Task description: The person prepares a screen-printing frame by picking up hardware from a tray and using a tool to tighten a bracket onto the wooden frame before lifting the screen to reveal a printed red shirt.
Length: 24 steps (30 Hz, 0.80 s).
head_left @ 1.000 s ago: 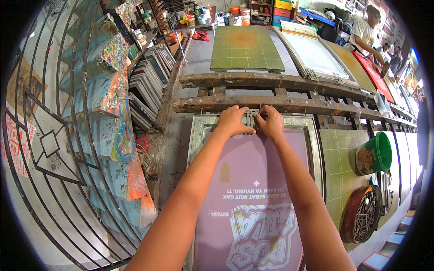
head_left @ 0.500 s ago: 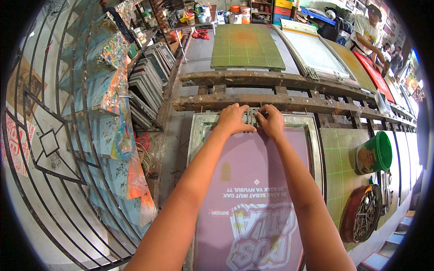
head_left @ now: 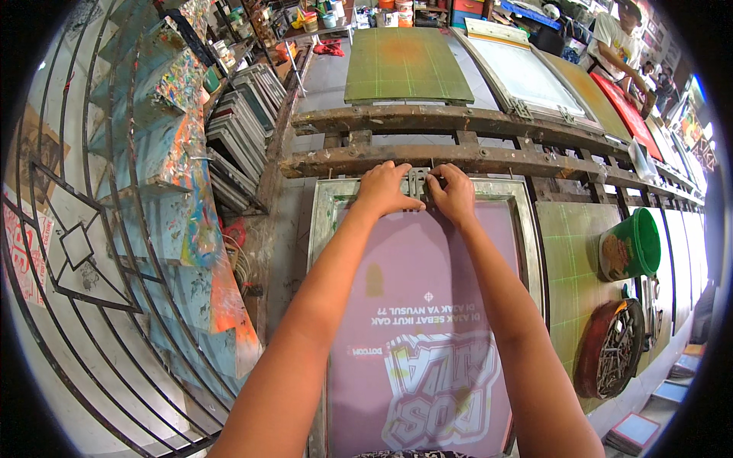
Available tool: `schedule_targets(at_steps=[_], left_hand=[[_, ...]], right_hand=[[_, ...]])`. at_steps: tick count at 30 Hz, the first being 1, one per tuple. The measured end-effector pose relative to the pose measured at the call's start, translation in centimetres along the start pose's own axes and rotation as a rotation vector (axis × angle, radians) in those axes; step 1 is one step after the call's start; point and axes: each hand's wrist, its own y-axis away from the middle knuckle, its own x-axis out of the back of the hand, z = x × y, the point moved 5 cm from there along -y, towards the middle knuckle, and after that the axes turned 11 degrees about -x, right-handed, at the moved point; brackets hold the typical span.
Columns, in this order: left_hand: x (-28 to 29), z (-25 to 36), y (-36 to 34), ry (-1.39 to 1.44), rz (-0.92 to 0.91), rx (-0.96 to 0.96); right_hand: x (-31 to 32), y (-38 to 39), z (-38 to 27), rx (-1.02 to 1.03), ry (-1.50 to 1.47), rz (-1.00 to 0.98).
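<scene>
A screen-printing frame (head_left: 324, 221) with a pale metal border and a mauve mesh (head_left: 427, 259) lies in front of me. White lettering and a design show upside down on the mesh. Over the far rail my left hand (head_left: 383, 188) is closed, fingers beyond the edge and thumb stretched toward a metal hinge clamp (head_left: 415, 185) at the rail's middle. On the clamp's right side, my right hand (head_left: 452, 192) has its thumb and fingers pinched together. Whatever is between those fingertips is too small to make out.
Beyond the frame run rusty metal beams (head_left: 366, 159). To the right, a green bucket (head_left: 631, 244) and a round tray of metal hardware (head_left: 611, 347) rest on a green board (head_left: 569, 267). Stacked frames (head_left: 237, 137) and a railing (head_left: 76, 244) are at left. Another person (head_left: 615, 47) works far right.
The whole view has shifted slightly, so things sit a little higher and farther left. Both hands stay at the clamp; the right fingers have moved only slightly.
</scene>
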Motion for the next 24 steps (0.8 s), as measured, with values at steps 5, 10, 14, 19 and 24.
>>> schedule_targets(at_steps=[5,10,14,19,24], left_hand=[[0.03,0.2,0.03,-0.027,-0.006,0.005],[0.06,0.1,0.03,0.005,-0.018,0.007],[0.2,0.04,0.17,0.0,-0.012,0.008],[0.11,0.25,-0.04,0.003,-0.024,0.012],[0.07,0.09,0.03,0.005,-0.01,0.01]], right_hand=[[0.01,-0.24,0.03,-0.014,0.014,-0.032],[-0.06,-0.15,0.24,0.006,0.002,-0.025],[-0.14,-0.2,0.04,-0.009,0.018,-0.047],[0.09,-0.28,-0.14,-0.025,0.044,-0.047],[-0.29,-0.35,-0.06,-0.061,0.061,-0.059]])
